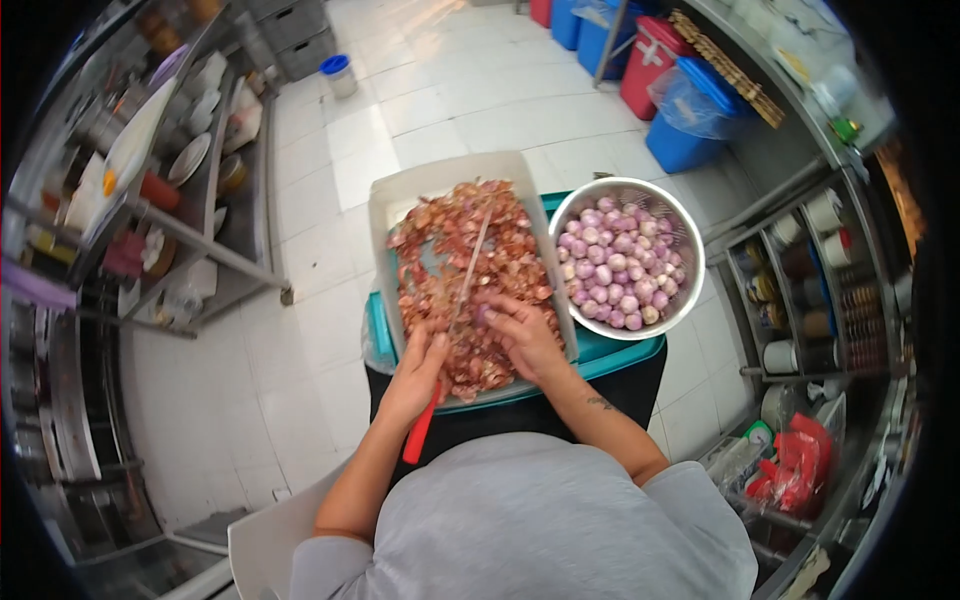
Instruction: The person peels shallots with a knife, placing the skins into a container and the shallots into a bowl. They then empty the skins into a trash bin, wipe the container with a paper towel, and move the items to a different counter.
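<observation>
My left hand [422, 368] is closed round a knife with a red handle [420, 428]. Its long thin blade [474, 258] points forward over the bin. Close beside it on the right, my right hand [525, 338] pinches a small purple onion [483, 314], partly hidden by the fingers. Both hands are above a pale rectangular bin [388, 205] holding reddish-brown onion skins [425, 235]. To the right of the bin, a round metal bowl [697, 285] holds several peeled purple-white onions [622, 262].
Beneath the bin and bowl is a teal lid [625, 352]. Metal shelves [240, 262] stand at the left, with a stocked rack [790, 235] at the right. Blue bins [690, 140] and a red bin [648, 75] are at the back right. A small blue-lidded bucket [340, 78] stands ahead.
</observation>
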Demonstrator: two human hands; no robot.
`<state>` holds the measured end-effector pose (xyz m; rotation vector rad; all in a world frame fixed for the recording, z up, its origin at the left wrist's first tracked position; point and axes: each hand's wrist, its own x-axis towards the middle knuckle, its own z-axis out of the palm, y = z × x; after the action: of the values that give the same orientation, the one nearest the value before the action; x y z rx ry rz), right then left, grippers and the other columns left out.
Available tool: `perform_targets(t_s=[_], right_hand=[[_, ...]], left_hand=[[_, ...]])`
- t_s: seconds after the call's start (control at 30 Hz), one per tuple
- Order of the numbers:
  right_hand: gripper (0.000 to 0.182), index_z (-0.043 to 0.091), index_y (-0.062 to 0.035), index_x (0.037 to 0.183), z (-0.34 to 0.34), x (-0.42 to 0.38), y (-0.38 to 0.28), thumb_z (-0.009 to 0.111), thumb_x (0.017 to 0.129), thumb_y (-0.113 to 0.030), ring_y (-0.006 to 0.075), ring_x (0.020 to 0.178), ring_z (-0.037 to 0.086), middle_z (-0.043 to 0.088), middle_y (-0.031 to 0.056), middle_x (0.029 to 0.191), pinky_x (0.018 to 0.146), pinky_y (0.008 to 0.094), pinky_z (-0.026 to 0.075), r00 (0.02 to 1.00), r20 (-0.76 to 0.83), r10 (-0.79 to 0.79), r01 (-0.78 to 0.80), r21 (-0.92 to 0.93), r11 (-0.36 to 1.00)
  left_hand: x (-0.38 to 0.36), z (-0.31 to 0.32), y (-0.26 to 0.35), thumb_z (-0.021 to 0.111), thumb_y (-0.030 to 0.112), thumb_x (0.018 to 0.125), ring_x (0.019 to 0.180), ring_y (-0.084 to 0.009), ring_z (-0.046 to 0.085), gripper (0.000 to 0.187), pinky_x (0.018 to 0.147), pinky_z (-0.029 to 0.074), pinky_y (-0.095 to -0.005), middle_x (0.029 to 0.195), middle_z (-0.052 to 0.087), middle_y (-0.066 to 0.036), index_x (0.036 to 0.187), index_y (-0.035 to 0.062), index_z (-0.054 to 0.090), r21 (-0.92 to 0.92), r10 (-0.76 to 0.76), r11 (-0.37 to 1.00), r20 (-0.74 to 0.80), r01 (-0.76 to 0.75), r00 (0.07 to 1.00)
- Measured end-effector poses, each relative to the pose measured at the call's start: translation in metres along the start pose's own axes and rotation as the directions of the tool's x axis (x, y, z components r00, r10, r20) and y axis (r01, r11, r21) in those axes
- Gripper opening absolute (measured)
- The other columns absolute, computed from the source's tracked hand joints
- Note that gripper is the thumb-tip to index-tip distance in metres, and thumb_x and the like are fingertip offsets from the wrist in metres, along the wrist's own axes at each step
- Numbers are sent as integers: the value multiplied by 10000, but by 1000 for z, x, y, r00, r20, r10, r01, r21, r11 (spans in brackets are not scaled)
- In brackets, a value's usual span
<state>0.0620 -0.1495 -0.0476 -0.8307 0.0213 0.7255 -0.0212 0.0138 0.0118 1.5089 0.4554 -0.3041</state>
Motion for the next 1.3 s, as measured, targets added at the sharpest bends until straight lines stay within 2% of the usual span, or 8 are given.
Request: perform_targets(t_s=[0.2, 0.33, 0.47, 0.73, 0.9, 0.97, 1.13, 1.3], right_hand=[[271, 605, -17, 1160, -2, -14, -15, 600, 912, -125, 53, 840, 547, 599, -5, 986, 712, 195, 460, 986, -21, -164, 152, -271, 950], [270, 619, -43, 1147, -14, -27, -55, 633, 891, -127, 47, 792, 529, 591, -11, 925, 687, 194, 442, 910, -127, -395, 293, -479, 828], [276, 629, -46, 1128, -56, -30, -98, 651, 856, -86, 54, 764, 527, 576, -5, 926, 660, 204, 448, 678, -186, -711, 395, -724, 565], [312, 632, -44, 1096, -91, -31, -122, 663, 787, -80, 317, 986, 564, 557, 153, 1066, 848, 389, 468, 409, 126, -904, -145, -969, -201], [254, 622, -35, 1055, -20, 7, -85, 628, 804, -74, 309, 1042, 549, 605, 128, 1049, 915, 397, 431, 840, 100, -534, 301, -903, 306], [275, 619, -44, 1082, -1, 34, -57, 638, 811, -82, 306, 1047, 549, 594, 125, 1099, 902, 379, 443, 780, 477, -405, 519, -855, -5], [375, 602, -45, 1103, 13, 85, 29, 636, 731, -26, 351, 1109, 482, 526, 150, 1172, 950, 424, 413, 775, 623, -107, 552, -749, -366], [455, 597, -28, 1098, 12, 92, 27, 609, 655, 77, 365, 1070, 511, 522, 170, 1088, 906, 425, 442, 854, 521, -17, 512, -845, -155]], left_hand=[[-2, -6, -7, 366, 350, 1013, 451, -111, 454, 491, 409, 382, -235, 833, 508, -76, 1400, 57, 290, -41, 6, 999, 52, -4, 999], [-6, 1, 4, 381, 337, 1011, 452, -113, 459, 383, 404, 379, -236, 835, 513, -83, 1238, 29, 373, -36, 54, 998, -11, -54, 998], [-4, -1, 2, 403, 321, 1008, 454, -119, 467, 276, 409, 374, -234, 849, 513, -92, 998, 45, 401, -77, 50, 996, -31, -52, 998], [-2, -5, -1, 369, 349, 1015, 460, -122, 462, 329, 413, 371, -233, 866, 507, -73, 1088, 34, 428, -140, -1, 990, 42, 7, 999], [1, -2, -1, 351, 373, 1015, 444, -117, 445, 352, 398, 355, -221, 851, 542, -72, 1147, 63, 453, -174, 72, 981, -50, -80, 996], [1, -6, 0, 355, 367, 1015, 444, -119, 445, 349, 398, 355, -221, 853, 542, -77, 1155, 62, 450, -210, 86, 973, -73, -99, 994], [-2, -16, 2, 384, 360, 1008, 453, -121, 450, 346, 393, 355, -223, 859, 539, -87, 1158, 54, 445, -234, 129, 960, -126, -156, 984], [-7, -25, -2, 395, 348, 1007, 460, -123, 453, 350, 395, 362, -223, 854, 537, -90, 1170, 41, 440, -242, 145, 953, -158, -181, 977]])
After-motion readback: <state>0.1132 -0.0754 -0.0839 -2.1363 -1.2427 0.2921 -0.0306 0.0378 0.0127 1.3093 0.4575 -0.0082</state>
